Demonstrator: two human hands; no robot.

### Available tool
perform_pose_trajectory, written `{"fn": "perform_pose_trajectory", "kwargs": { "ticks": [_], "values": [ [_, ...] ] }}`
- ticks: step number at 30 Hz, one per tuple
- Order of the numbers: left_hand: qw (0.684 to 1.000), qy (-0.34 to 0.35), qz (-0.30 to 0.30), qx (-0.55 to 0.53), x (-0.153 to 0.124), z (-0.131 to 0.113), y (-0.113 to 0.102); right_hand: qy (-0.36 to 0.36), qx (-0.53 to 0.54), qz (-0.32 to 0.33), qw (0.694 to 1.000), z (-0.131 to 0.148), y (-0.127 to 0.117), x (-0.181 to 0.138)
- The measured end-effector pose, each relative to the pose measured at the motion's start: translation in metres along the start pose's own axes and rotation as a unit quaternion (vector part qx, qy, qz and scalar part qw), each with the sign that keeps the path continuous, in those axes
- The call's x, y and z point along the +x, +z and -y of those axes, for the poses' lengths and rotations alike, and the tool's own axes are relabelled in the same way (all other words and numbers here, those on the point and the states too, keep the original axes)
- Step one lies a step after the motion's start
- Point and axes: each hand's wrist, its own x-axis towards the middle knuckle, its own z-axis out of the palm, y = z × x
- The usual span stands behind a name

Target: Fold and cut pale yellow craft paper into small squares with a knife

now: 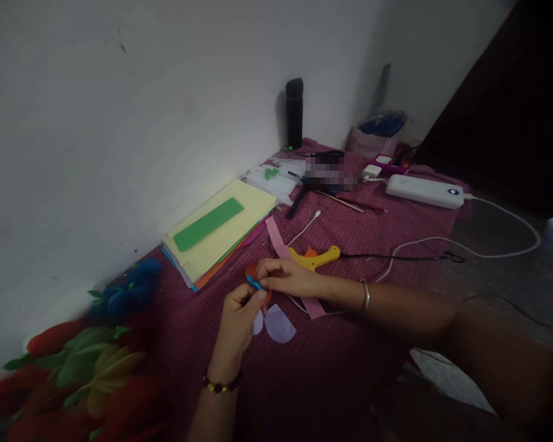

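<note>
My left hand point(238, 319) and my right hand point(288, 277) meet above the maroon cloth point(332, 362). Both pinch a small blue paper piece point(252, 282) in front of an orange paper shape point(251, 271). The fingers of each hand are closed on it. A pale purple rounded paper cutout point(279, 323) lies on the cloth just under the hands. A pink paper strip point(276, 239) runs beneath my right hand. A yellow glue gun point(317, 257) rests right behind that hand.
A stack of coloured paper sheets point(221, 230) with a green strip lies by the wall. Paper flowers point(87, 362) sit at the lower left. A black bottle point(294, 112), pens, a white power strip point(424, 191) and cables point(465, 248) lie further back and right.
</note>
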Motion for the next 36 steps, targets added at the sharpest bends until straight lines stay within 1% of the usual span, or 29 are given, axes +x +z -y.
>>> {"fn": "perform_pose_trajectory", "kwargs": {
  "ticks": [3, 7, 10, 15, 23, 27, 33, 36],
  "values": [
    [1.0, -0.001, -0.001, 0.021, 0.0003, -0.0018, -0.0002, -0.005, -0.013, -0.005, 1.0, 0.0011, -0.0011, 0.0],
    [0.999, 0.016, -0.004, 0.046, 0.0013, 0.0001, -0.0003, -0.011, 0.008, 0.006, 1.0, 0.0013, -0.0017, 0.0002],
    [0.997, 0.032, 0.004, 0.067, 0.0019, 0.0014, -0.0001, -0.009, 0.025, 0.015, 1.0, 0.0009, -0.0019, 0.0007],
    [0.995, 0.027, 0.006, 0.096, 0.0016, -0.0005, 0.0004, -0.002, 0.013, 0.021, 1.0, 0.0023, -0.004, 0.0012],
    [0.992, 0.033, 0.016, 0.117, -0.0015, -0.0025, 0.0, 0.001, 0.036, 0.043, 0.998, 0.003, -0.0062, 0.0015],
    [0.992, 0.031, 0.017, 0.118, -0.0007, -0.0022, 0.0006, 0.008, 0.03, 0.038, 0.999, 0.0021, -0.0053, 0.0016],
    [0.988, 0.056, 0.014, 0.145, 0.0019, 0.0007, 0.0027, 0.019, 0.012, 0.029, 0.999, 0.0003, -0.005, 0.0017],
    [0.986, 0.059, 0.016, 0.152, 0.0016, 0.0003, 0.0035, 0.026, 0.023, 0.026, 0.999, 0.0, -0.0051, 0.0016]
  ]
}}
